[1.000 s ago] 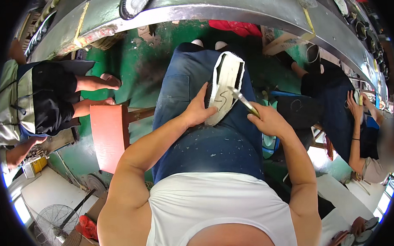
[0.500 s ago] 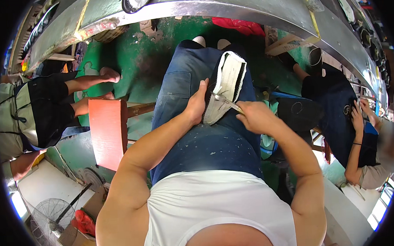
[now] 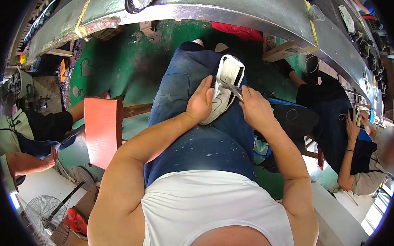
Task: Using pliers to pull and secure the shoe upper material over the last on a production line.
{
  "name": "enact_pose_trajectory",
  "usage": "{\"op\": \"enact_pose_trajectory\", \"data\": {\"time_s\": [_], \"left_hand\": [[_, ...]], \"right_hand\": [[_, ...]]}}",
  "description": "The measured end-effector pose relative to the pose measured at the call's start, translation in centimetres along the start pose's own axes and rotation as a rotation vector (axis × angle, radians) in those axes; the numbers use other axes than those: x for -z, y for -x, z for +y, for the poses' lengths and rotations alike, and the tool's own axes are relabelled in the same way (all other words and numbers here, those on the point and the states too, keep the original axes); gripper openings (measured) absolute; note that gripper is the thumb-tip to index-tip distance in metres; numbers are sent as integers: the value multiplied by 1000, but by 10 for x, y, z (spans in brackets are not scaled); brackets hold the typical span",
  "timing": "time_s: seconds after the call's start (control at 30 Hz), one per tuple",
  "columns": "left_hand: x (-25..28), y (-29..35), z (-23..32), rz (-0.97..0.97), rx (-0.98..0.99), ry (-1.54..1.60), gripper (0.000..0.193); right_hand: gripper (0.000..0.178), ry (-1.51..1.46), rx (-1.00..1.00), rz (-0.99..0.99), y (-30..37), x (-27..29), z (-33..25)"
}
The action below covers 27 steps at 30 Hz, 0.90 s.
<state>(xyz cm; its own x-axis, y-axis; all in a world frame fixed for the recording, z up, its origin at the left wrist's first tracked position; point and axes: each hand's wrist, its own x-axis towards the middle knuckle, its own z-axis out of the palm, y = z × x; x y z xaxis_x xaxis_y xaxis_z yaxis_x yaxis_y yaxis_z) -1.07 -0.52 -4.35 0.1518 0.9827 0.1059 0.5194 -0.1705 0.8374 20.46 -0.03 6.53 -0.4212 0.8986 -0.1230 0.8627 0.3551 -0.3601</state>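
Note:
A shoe (image 3: 223,105) lies across my lap with its pale underside up and a white rim folded round its edge; dark material shows along its sides. My left hand (image 3: 200,100) is wrapped against the shoe's left side, with the thumb near the rim. In my right hand (image 3: 256,104) are metal pliers (image 3: 235,91), held by the handles from the right. Their jaws reach over the shoe's underside toward its left edge, close to my left fingers. Exactly what the jaws grip is too small to tell.
A long metal conveyor or bench (image 3: 202,14) curves across in front, carrying a shoe sole (image 3: 138,1). A red-orange stool top (image 3: 103,131) stands at my left, and a fan (image 3: 47,221) behind it. Co-workers sit at both sides; the right one's hands (image 3: 355,122) hold a small item.
The pliers' jaws have moved up the shoe, and my right hand has risen with them. My left thumb now lies over the shoe's edge. The co-worker at left has shifted.

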Motion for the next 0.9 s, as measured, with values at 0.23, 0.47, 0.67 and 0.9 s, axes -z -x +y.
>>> {"op": "enact_pose_trajectory", "data": {"time_s": [0.23, 0.47, 0.67, 0.9], "left_hand": [[22, -19, 13, -328, -68, -141, 55], [35, -39, 27, -505, 16, -238, 59], [51, -54, 62, -718, 39, -420, 63], [34, 5, 10, -380, 426, 139, 83]], "right_hand": [[19, -223, -157, -17, 16, -39, 30], [24, -671, -469, -455, -10, 23, 36], [35, -247, -138, -57, -32, -29, 40], [33, -392, -270, -252, -14, 5, 11]]}}
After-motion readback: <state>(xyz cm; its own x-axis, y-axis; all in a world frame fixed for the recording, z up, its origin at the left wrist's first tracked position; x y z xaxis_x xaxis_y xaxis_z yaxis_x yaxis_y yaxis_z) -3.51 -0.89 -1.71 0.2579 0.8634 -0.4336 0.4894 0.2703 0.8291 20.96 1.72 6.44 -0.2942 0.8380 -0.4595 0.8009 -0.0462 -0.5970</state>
